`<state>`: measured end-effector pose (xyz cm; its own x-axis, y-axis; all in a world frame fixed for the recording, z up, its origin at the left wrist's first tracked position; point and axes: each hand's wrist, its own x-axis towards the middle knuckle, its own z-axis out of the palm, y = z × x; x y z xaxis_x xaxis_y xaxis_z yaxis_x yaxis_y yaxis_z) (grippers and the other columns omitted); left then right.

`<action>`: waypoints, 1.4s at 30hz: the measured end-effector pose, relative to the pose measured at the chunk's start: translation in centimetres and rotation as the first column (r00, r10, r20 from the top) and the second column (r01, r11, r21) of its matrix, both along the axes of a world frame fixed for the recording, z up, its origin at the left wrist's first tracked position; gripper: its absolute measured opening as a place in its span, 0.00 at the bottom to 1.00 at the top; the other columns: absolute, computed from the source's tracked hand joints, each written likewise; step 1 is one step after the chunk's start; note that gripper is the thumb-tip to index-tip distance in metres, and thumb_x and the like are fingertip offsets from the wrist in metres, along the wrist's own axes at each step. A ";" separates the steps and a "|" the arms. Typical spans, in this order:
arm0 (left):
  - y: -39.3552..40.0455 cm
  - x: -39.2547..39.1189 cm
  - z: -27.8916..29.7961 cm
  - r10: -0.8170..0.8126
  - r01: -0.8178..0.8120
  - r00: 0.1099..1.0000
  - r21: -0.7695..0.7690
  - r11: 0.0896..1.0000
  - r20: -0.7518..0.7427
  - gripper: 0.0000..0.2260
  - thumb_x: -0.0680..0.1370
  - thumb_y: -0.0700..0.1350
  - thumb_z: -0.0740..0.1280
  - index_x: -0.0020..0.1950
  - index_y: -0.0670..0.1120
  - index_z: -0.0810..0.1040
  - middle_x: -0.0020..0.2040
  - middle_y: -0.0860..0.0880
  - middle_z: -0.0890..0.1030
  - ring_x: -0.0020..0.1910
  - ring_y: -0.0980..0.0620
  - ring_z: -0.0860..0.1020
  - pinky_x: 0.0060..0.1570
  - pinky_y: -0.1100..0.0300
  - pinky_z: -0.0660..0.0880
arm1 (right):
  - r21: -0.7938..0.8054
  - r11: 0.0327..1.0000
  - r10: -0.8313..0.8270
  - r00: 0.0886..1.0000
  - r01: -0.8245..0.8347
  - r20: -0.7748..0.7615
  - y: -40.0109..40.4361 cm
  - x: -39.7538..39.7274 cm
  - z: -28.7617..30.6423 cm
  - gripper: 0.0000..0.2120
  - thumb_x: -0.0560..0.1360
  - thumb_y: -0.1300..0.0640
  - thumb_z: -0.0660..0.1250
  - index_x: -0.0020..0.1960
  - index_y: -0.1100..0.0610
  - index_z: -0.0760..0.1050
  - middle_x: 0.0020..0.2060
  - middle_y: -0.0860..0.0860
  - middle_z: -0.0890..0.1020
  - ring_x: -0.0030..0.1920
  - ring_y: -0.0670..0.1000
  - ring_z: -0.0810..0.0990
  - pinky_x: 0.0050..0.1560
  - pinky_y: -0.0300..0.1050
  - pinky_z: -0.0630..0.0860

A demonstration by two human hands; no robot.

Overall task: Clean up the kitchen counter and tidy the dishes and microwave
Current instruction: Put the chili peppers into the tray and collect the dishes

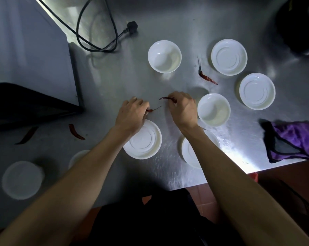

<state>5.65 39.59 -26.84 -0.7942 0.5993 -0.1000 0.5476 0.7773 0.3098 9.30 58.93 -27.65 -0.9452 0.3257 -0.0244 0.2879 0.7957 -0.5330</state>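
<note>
- The dried chili in the right hand (168,98) lies with its long axis roughly 9 to 3 o'clock, thin tip toward 9, near the middle of the steel counter (114,82).
- The chili in the left hand (153,109) shows only its stem end, pointing toward 2 o'clock; the rest is hidden under the fingers.
- The left hand (132,114) is knuckles-up, fingers curled and pinching its chili, over the white saucer (146,141).
- The right hand (183,109) is likewise curled, gripping its chili, just beside a white bowl (213,109) at 3 o'clock.
- Loose chilies lie at 1 o'clock (207,78) and at 8 o'clock (76,132), the latter pointing toward 4.
- A darker chili (26,135) by the microwave (31,68) is hard to make out.
- A purple cloth (292,141) sits at 4 o'clock, cut by the frame edge.
</note>
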 end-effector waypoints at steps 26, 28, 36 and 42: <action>-22.6 11.4 8.3 0.581 -0.574 0.805 0.094 0.814 -0.116 0.04 0.79 0.44 0.67 0.51 0.47 0.82 0.46 0.47 0.80 0.50 0.44 0.75 0.50 0.50 0.70 | 0.015 0.834 0.547 0.820 -0.552 -0.169 -21.1 3.3 7.9 0.08 0.74 0.60 0.67 0.51 0.57 0.82 0.43 0.55 0.83 0.43 0.60 0.80 0.45 0.58 0.78; -26.3 13.6 8.4 0.616 -0.604 0.778 0.121 0.788 -0.127 0.05 0.78 0.44 0.68 0.52 0.47 0.83 0.48 0.48 0.82 0.51 0.45 0.76 0.52 0.49 0.72 | 0.043 0.803 0.592 0.785 -0.595 -0.185 -24.8 4.5 8.7 0.07 0.74 0.60 0.68 0.51 0.57 0.82 0.43 0.55 0.84 0.43 0.60 0.80 0.46 0.57 0.78; -41.2 22.9 9.7 0.749 -0.712 0.633 0.233 0.663 -0.196 0.04 0.73 0.41 0.69 0.47 0.46 0.82 0.44 0.46 0.81 0.47 0.40 0.77 0.44 0.48 0.74 | 0.080 0.695 0.714 0.673 -0.714 -0.193 -40.4 10.1 10.4 0.07 0.71 0.60 0.68 0.47 0.54 0.83 0.42 0.52 0.84 0.43 0.57 0.81 0.44 0.52 0.78; -49.9 28.1 10.8 0.833 -0.802 0.507 0.231 0.551 -0.222 0.05 0.75 0.42 0.68 0.46 0.44 0.83 0.41 0.45 0.80 0.44 0.41 0.76 0.41 0.46 0.75 | 0.044 0.635 0.763 0.617 -0.771 -0.194 -49.9 13.7 11.3 0.07 0.73 0.59 0.68 0.49 0.52 0.83 0.44 0.51 0.85 0.46 0.56 0.83 0.46 0.50 0.79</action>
